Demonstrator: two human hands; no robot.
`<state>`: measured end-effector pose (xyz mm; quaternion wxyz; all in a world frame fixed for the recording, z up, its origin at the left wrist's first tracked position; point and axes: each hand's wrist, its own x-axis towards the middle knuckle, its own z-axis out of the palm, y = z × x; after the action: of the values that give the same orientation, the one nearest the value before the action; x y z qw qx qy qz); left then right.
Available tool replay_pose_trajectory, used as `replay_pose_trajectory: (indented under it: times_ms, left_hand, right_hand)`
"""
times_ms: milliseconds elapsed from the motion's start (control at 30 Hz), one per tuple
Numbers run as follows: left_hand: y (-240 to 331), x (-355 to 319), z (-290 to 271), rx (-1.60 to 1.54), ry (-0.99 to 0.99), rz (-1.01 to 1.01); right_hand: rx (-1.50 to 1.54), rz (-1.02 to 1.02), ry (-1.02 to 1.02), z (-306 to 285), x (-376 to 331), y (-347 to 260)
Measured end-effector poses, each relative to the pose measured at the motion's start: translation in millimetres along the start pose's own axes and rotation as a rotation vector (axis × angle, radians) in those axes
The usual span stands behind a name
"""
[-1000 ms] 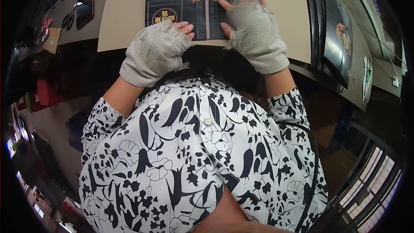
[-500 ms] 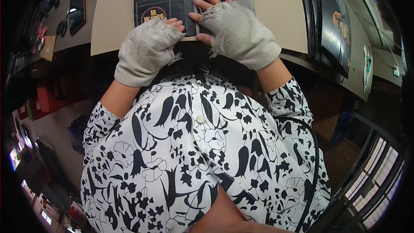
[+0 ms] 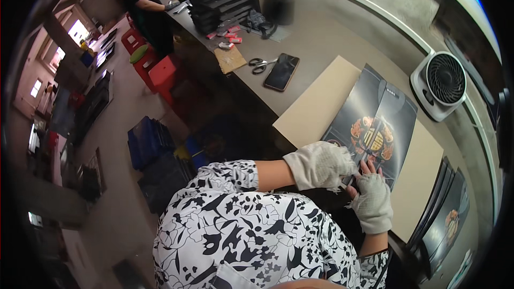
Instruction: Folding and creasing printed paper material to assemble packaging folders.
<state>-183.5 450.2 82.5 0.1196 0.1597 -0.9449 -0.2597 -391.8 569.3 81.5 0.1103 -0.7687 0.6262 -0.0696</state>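
A dark, glossy cover (image 3: 350, 104) with a round orange-and-gold emblem and stitched-look lines lies on a large beige board (image 3: 305, 123). Its front shows two flaps meeting along a middle seam. My left hand (image 3: 321, 167), in a frayed off-white fingerless glove, reaches to the cover's near edge; its fingers are hidden behind the glove. My right hand (image 3: 373, 200), gloved the same way, rests beside it at the same near end of the cover. Its fingers stretch over the seam, with the thumb apart at the edge.
More dark covers (image 3: 447, 225) are stacked at the right. A phone (image 3: 281, 72), scissors (image 3: 261, 65) and a tan block (image 3: 230, 60) lie at the table's left part. A small fan (image 3: 444, 80) stands by the wall. Another person (image 3: 147, 8) works at the far left, near red stools (image 3: 166, 77).
The view has swung left, bringing the fan, the other person and more of the table into sight. Both hands stay at the cover's near edge; the left fingers are now hidden.
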Motion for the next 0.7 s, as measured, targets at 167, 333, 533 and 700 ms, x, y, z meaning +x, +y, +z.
replay_pose_trajectory:
  times_ms: [167,333,533,700]
  left_hand:
    - [-21.8,25.7,50.4,0.215,0.156,0.137]
    - [-15.1,24.3,44.5,0.258,0.07,0.083]
    - [-0.2,16.0,26.9,0.184,-0.013,-0.004]
    - [0.4,8.6,20.8,0.224,0.031,-0.001]
  right_hand:
    - [0.044,-0.022,0.035,-4.7,-3.4,-17.2]
    - [0.076,-0.03,0.07,1.4,-4.4,-8.8]
    - [0.092,-0.01,0.077,3.7,-8.7,-7.0]
    - [0.088,-0.109,0.168,19.0,-6.0,12.4]
